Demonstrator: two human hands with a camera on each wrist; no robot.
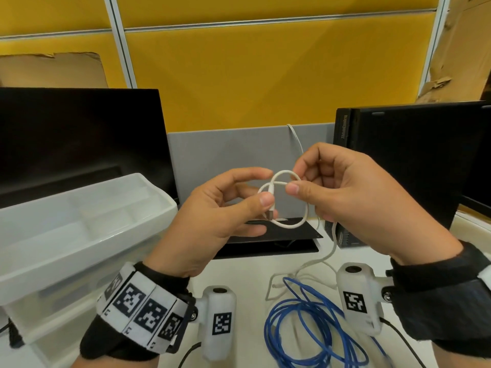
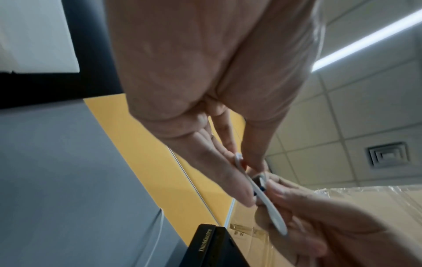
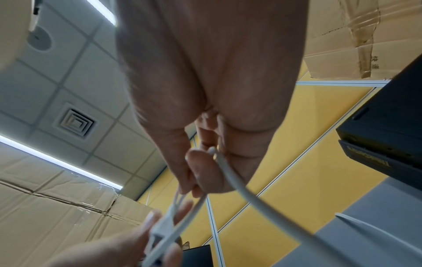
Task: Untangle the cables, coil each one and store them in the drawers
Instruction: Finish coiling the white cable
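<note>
A white cable is held up between both hands as a small loop above the desk. My left hand pinches its plug end between thumb and fingers. My right hand pinches the loop's top where the strands cross. The rest of the white cable hangs from the right hand down to the desk. A blue cable lies in loose loops on the desk below the right wrist. In the wrist views the white cable runs between the fingertips of both hands.
A translucent white drawer unit with an organiser tray on top stands at the left. A dark monitor is behind it. A black computer case stands at the right. A black flat pad lies under the hands. Cardboard leans on the yellow partition.
</note>
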